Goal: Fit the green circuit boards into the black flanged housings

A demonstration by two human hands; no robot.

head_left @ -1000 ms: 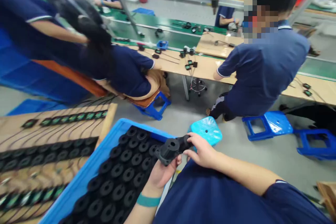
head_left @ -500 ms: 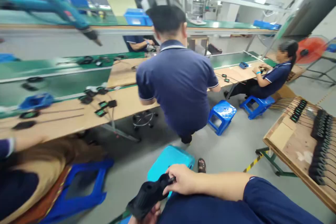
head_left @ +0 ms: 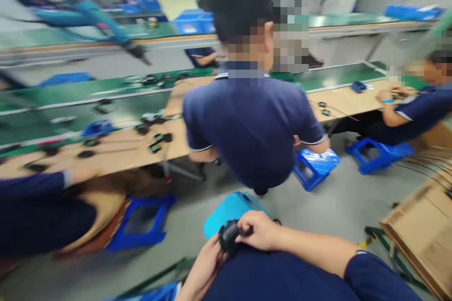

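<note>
**While we grip a black part point(head_left: 229, 236)**

Bottom centre, our right hand point(head_left: 259, 231) curls closed over it and our left hand point(head_left: 205, 265) clasps it from below. Just beyond sits a turquoise stool point(head_left: 226, 208). Farther up, a person in navy point(head_left: 252, 127) faces the workbench point(head_left: 116, 150).

You had no readable txt, label, brand, no. or sign in this view. Motion blur smeared the whole pic, incl. the black part point(head_left: 229, 236), which showed no legible mark.
</note>
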